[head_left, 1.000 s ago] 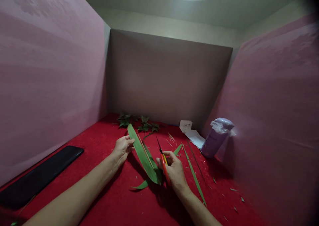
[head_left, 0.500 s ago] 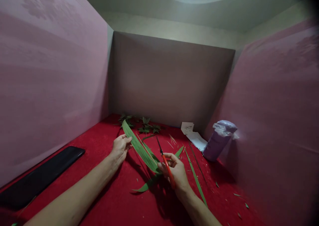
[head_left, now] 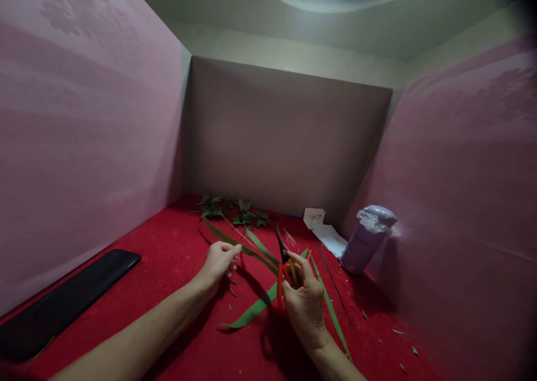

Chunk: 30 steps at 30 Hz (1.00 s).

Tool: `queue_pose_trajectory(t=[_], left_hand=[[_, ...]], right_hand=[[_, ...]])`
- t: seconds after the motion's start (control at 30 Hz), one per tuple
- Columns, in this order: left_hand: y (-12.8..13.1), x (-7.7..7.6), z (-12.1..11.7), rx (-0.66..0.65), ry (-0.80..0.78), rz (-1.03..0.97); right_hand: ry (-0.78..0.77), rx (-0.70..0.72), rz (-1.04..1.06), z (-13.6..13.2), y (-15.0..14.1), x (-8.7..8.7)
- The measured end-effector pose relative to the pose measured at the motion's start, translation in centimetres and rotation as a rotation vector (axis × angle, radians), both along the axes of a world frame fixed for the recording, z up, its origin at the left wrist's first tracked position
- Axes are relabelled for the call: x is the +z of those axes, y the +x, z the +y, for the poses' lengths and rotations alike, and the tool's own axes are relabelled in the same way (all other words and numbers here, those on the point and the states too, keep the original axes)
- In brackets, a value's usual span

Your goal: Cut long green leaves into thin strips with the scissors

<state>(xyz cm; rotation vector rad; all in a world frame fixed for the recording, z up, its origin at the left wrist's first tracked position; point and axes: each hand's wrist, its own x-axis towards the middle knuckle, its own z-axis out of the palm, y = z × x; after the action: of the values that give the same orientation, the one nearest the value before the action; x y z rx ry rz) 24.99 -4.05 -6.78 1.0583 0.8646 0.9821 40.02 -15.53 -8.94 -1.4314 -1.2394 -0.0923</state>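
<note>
My left hand [head_left: 218, 264] pinches a long green leaf [head_left: 226, 239] between thumb and fingers, and the leaf is turned almost edge-on. Its near end runs toward my right hand [head_left: 305, 301], which grips a pair of scissors [head_left: 282, 280] with red handles. The dark blades point up and away, close together, beyond the fingers. A second green leaf strip [head_left: 262, 245] and a thin pale stem lie or hang behind the held leaf. Below, a broad leaf [head_left: 254, 312] shows between the hands, its inner end hidden by my right hand.
Lobed leaves [head_left: 247, 216] lie at the back of the red cloth [head_left: 176, 308]. White paper sheets [head_left: 330, 240] and a purple wrapped cylinder [head_left: 364, 244] stand right. A narrow leaf [head_left: 331, 305] and cut scraps lie right; a black flat object [head_left: 71, 297] lies left. Pink walls flank both sides.
My left hand has moved right and slightly nearer, and the leaf has turned from broad face to edge. My right hand has rotated with the scissors, shifting a little right.
</note>
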Motion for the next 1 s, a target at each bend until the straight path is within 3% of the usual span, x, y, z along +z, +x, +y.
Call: queue_pose_trajectory(t=[0.1,0.17,0.27,0.37,0.43,0.5,0.63,0.73,0.83,1.0], left_hand=[[0.3,0.4,-1.6,-0.319,-0.095,0.065],[0.4,0.4,-2.3,-0.494,-0.24,-0.026],[0.6,0.3,-2.6,-0.518,-0.332,-0.202],[0.4,0.3,-2.4,-0.438,-0.207,-0.265],[0.2,0.5,-2.2,-0.391,-0.094,-0.255],[0.1,0.7,-2.0,-0.349,-0.016,-0.245],[0.1,0.7,-1.5,-0.339,-0.012,-0.259],[0.3,0.3,-1.5,-0.398,0.009,-0.253],[0.4,-0.3,-1.7,-0.431,0.027,-0.248],[0.7,-0.7,-2.1,-0.441,-0.024,-0.218]], right_hand=[[0.126,-0.05,-0.379,-0.2,0.2,0.3],[0.21,-0.031,-0.632,-0.3,0.1,0.4],[0.217,0.027,-0.889,-0.6,-0.4,0.5],[0.196,0.1,-0.927,-0.9,-0.9,0.4],[0.224,0.141,-0.813,-1.1,-1.1,0.2],[0.253,0.134,-0.569,-1.3,-1.2,0.1],[0.177,0.069,0.059,-0.9,-1.3,0.2],[0.083,0.135,0.368,0.0,-1.1,0.4],[0.0,0.265,0.569,0.8,-0.9,0.3],[-0.084,0.442,0.725,1.0,-1.3,0.4]])
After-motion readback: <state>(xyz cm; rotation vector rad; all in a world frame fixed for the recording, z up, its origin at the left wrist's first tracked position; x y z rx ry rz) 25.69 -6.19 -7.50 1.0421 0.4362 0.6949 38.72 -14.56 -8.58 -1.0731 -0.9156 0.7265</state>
